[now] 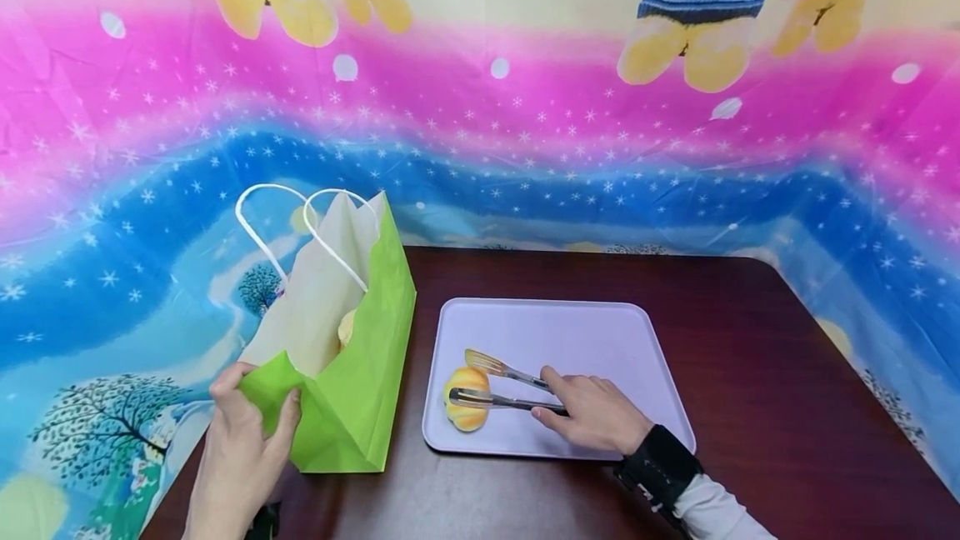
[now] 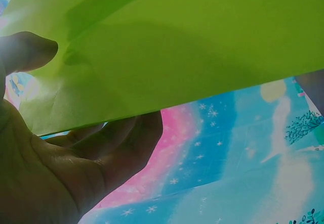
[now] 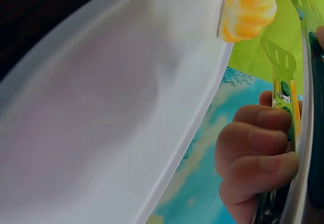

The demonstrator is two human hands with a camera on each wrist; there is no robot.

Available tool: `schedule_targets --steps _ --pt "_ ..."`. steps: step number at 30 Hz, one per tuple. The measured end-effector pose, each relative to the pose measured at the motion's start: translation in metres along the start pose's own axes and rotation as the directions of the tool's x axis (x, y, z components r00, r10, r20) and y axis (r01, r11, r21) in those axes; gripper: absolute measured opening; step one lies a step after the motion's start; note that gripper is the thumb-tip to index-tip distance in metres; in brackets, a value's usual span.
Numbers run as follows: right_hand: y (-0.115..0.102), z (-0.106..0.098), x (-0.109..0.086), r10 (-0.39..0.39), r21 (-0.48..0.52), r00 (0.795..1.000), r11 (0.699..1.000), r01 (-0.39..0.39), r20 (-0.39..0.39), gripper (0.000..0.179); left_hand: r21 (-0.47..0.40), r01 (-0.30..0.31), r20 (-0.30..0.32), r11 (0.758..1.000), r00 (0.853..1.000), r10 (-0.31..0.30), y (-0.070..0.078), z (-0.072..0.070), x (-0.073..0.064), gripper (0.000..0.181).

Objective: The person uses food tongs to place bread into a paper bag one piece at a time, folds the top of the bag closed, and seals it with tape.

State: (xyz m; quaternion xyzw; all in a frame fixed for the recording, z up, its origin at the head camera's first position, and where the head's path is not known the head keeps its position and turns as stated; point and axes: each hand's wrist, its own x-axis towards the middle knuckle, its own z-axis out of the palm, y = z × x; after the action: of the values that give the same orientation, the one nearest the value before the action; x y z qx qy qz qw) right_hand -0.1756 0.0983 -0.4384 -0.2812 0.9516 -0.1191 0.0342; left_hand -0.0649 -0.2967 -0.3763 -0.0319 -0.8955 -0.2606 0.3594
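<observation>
A green paper bag [image 1: 337, 415] with white handles stands open at the left. My left hand [image 1: 243, 440] grips its near top edge, thumb on one face and fingers behind, as the left wrist view also shows on the green paper [image 2: 202, 42]. Inside the bag a pale, rounded item [image 1: 346, 329] partly shows. My right hand [image 1: 600, 411] holds metal tongs with dark handles [image 1: 517, 402], their slotted ends apart. One end overlaps the yellow-orange bread roll [image 1: 467, 419] in the head view, the other lies above it. In the right wrist view the roll [image 3: 248, 9] sits apart from the tong ends.
The roll lies near the left edge of a pale lilac tray [image 1: 570, 332] on a dark brown table [image 1: 765, 373]. A printed cloth [image 1: 525, 148] hangs behind the table and along its sides. The bag stands just left of the tray.
</observation>
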Motion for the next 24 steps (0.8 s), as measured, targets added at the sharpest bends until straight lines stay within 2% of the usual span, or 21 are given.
schedule_targets --steps 8,18,24 --pt "-0.0007 0.0025 0.0021 0.031 -0.044 0.999 0.999 -0.03 0.011 0.044 -0.001 -0.03 -0.002 1.0 1.0 0.03 -0.0003 0.0001 0.0013 0.057" --pt "0.0007 0.0038 0.0045 0.003 -0.06 1.0 0.998 -0.003 0.001 0.047 -0.015 -0.052 -0.009 0.999 0.999 0.052 -0.0015 0.001 0.0014 0.054" --pt "0.0052 0.0001 0.0045 0.002 -0.075 1.0 0.997 -0.002 -0.004 0.041 -0.013 -0.076 -0.017 0.997 0.997 0.076 -0.0019 0.0005 0.0013 0.049"
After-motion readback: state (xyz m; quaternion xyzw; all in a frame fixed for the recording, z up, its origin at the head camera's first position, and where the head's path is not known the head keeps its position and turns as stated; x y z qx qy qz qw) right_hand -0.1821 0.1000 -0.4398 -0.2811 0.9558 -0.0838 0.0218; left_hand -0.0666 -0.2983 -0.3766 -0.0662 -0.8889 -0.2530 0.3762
